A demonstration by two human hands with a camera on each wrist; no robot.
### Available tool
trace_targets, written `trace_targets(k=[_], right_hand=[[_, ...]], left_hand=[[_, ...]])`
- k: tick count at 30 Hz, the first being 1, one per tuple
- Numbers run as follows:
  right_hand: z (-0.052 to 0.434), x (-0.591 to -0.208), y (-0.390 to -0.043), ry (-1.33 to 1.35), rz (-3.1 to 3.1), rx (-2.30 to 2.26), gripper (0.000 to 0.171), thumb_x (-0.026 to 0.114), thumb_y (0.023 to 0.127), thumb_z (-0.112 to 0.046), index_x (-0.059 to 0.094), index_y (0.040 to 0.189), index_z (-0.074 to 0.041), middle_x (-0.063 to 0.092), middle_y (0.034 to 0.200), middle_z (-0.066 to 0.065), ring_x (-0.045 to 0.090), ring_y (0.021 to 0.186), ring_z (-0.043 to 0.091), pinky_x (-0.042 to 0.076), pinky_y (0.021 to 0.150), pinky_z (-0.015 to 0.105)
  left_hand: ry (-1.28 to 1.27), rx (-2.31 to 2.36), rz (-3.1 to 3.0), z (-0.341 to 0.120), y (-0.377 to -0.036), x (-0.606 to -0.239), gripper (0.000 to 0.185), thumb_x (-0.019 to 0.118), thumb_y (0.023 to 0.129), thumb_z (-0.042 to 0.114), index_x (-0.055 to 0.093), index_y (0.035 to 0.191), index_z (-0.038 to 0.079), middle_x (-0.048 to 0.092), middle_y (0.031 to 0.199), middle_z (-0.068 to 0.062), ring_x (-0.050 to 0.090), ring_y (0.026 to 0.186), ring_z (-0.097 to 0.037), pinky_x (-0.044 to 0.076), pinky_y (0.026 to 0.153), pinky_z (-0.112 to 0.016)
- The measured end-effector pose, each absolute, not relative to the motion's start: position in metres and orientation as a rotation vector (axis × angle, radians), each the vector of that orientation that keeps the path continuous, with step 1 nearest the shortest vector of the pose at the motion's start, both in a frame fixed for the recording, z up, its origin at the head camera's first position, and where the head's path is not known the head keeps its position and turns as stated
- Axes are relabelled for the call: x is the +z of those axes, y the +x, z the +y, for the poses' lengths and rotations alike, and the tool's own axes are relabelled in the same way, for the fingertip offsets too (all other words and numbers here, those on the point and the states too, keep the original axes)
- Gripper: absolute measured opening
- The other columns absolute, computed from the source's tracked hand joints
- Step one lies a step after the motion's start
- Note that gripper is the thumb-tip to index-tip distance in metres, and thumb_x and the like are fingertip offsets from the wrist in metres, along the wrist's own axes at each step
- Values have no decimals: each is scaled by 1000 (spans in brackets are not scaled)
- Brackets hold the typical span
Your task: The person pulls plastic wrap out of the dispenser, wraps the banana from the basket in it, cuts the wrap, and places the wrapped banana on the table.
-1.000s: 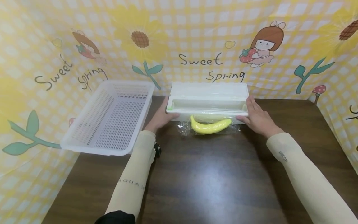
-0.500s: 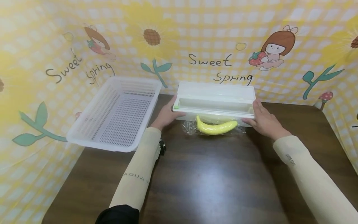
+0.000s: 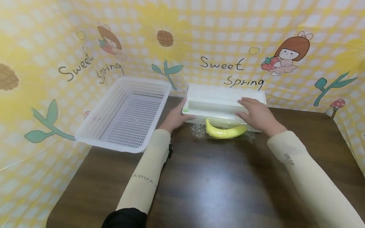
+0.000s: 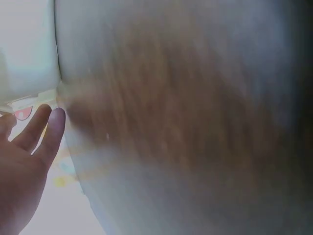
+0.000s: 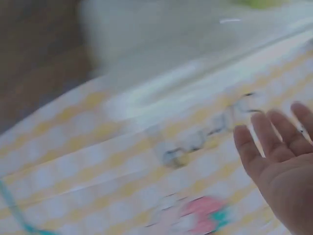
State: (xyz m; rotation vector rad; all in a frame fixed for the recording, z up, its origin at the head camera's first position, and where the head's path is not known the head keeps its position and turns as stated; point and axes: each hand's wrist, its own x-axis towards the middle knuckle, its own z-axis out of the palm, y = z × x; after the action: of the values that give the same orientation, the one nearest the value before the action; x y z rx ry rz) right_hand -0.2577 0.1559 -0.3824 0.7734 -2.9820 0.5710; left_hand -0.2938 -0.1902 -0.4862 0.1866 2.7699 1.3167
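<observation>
Inspection of the head view: a long white dispenser box is sitting at upper centre of the frame, against the yellow patterned backdrop, with its lid standing open behind the trough. The left hand is bracing the box's left end, fingers straight and lying along the wall; in the left wrist view, lower left, the fingers are showing extended and close together beside a white edge. The right hand is hovering over the right part of the box, fingers relaxed and slightly apart, gripping nothing; whether it is touching the rim cannot be told. The right wrist view is confirming loosely spread fingers at lower right.

A yellow banana is lying on clear film on the dark table, just in front of the box at centre frame. The film is appearing loose about it, not closed. Judgement: the fruit is laid on a sheet but wrapping looks unfinished. A white mesh basket, centre left, is holding nothing
</observation>
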Motion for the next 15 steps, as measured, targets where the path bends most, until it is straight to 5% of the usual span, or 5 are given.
trace_targets(k=[6,11,15], right_hand=[[77,-371,-268,1035,-2907,547,35,64,101,-18,65,128,4,65,127,21,57,122,39,40,108,51],[21,-375,-282,1145,-2989,565,28,63,100,-12,68,123,3,70,116,16,63,109,33,47,100,46],[-7,-383,-293,1186,-2996,499,12,62,99,-8,72,101,-2,68,90,9,60,83,26,51,83,41]], left_hand=[[200,1251,2789,-190,-293,-483,110,76,80,65,14,164,29,33,162,-7,37,143,-33,32,114,-49],[203,1271,2783,-192,-291,-480,107,76,82,61,14,163,30,40,157,-10,49,132,-33,41,107,-47],[191,1287,2751,-191,-290,-483,107,74,81,64,12,163,33,38,159,-8,48,133,-31,41,107,-45]])
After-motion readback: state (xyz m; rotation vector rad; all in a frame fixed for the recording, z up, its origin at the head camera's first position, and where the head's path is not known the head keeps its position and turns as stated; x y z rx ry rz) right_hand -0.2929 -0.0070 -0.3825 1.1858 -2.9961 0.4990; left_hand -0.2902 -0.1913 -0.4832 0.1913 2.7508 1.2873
